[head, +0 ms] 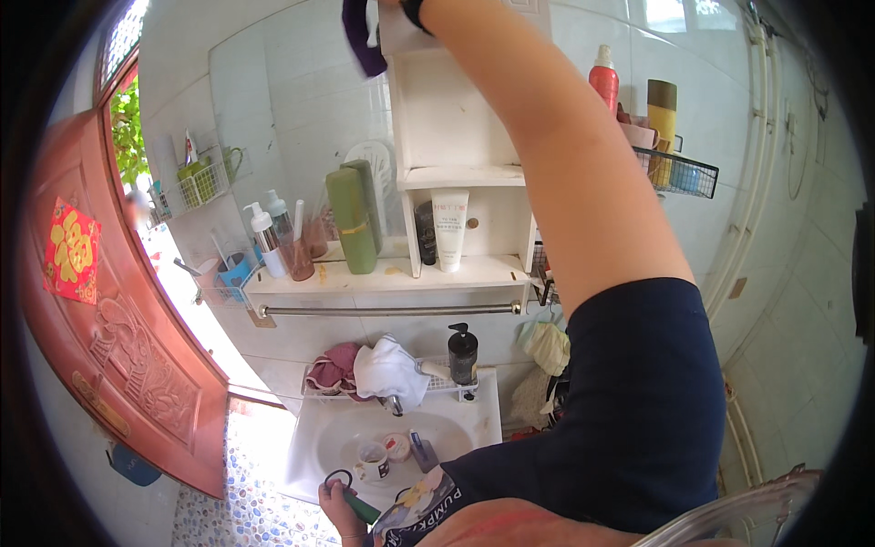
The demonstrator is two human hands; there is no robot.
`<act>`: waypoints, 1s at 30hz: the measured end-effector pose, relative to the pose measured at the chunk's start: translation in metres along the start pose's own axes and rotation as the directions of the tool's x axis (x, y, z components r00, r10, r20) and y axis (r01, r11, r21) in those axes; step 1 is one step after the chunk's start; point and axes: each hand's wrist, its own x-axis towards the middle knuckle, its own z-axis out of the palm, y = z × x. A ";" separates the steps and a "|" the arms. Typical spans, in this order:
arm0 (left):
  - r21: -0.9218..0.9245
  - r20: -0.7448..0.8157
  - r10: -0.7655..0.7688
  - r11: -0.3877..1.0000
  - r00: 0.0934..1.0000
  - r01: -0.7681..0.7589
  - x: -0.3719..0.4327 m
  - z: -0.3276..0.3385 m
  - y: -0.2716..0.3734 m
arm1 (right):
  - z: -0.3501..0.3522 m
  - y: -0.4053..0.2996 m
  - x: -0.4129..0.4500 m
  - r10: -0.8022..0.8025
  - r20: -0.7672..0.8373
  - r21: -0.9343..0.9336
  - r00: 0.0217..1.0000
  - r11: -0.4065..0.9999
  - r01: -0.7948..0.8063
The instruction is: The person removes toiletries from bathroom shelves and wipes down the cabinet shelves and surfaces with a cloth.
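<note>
My right arm stretches up across the view, a dark band at its wrist. Only a sliver of my right hand [392, 3] shows at the top edge, by the top of the white shelf unit [454, 113]. Beside it hangs a dark purple cloth [364, 37]; whether my fingers grip it is cut off. Low down, my left hand [336, 504] holds a green object [362, 508] with a dark loop, partly hidden by my shirt. Nearby in the white washbasin [328, 417] stand a mug [373, 462], a round pinkish container [397, 448] and a grey-blue container [424, 452].
A green case [352, 222], a pump bottle [265, 239] and a white tube [450, 229] stand on shelves before a mirror. Below runs a metal towel bar [389, 310]. A white cloth [389, 369] lies over the faucet beside a black pump bottle [463, 355]. The carved door [137, 328] stands open.
</note>
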 end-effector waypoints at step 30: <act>-0.109 0.059 0.046 0.993 0.997 -0.039 0.060 0.063 -0.002 | -0.012 0.083 0.102 -0.040 0.414 -0.114 0.909 0.989 0.095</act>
